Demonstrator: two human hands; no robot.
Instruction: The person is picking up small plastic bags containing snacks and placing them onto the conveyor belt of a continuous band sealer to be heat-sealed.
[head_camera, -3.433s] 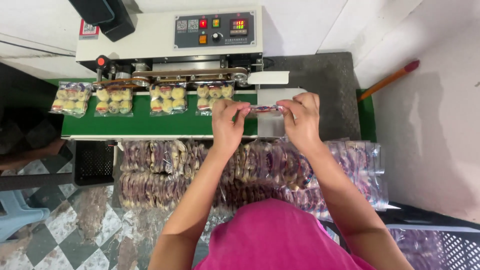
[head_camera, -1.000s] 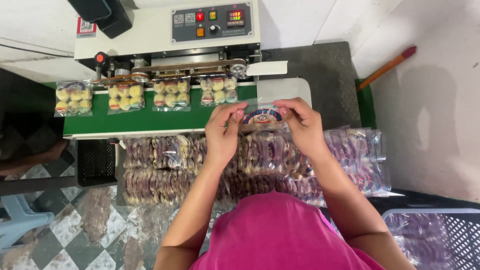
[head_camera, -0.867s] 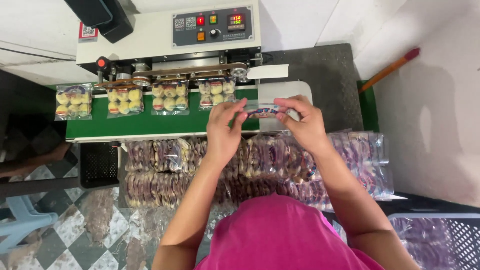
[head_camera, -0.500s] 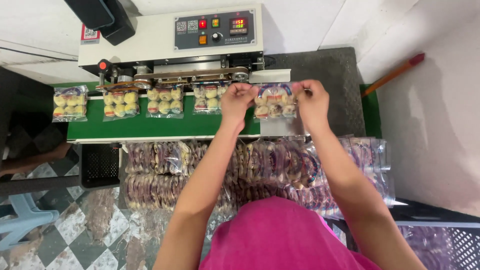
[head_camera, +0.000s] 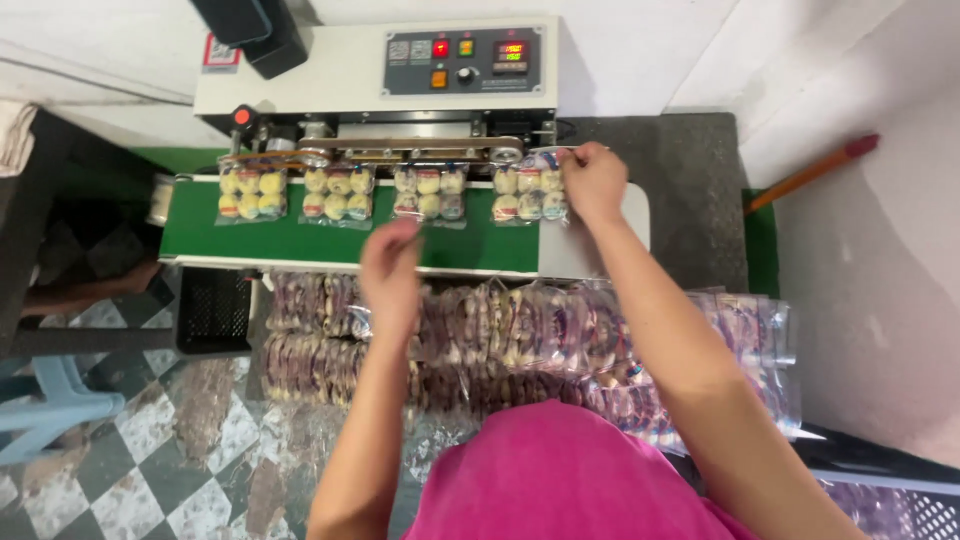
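The right hand (head_camera: 593, 180) rests at the upper right corner of a clear packet of round yellow-white pieces (head_camera: 527, 192), fingers curled down onto the packet's edge; the grip is narrow and pinching the bag's top, which lies under the sealing head of the band sealer (head_camera: 375, 75). The packet lies flat on the green conveyor belt (head_camera: 290, 240), directly left of that grip.

Further left of the grip, three more sealed packets sit in a row on the belt: one just beside the held packet (head_camera: 429, 192), the next (head_camera: 338, 194) beyond it, and the farthest (head_camera: 250, 193) near the belt's left end. All four lie with their top edges toward the machine, each apart from its neighbour by a small gap.

The left hand (head_camera: 390, 275) hangs over the near edge of the belt, below and well left of the right grip. It is blurred; it holds nothing visible, and whether its fingers are spread or closed cannot be told.

Below both hands, nearer the person, a heap of filled clear packets with purple print (head_camera: 520, 330) lies piled along the machine's front. A black crate (head_camera: 213, 312) stands left of the heap. Right of the right grip, a red-tipped wooden stick (head_camera: 812, 172) leans against the white wall.
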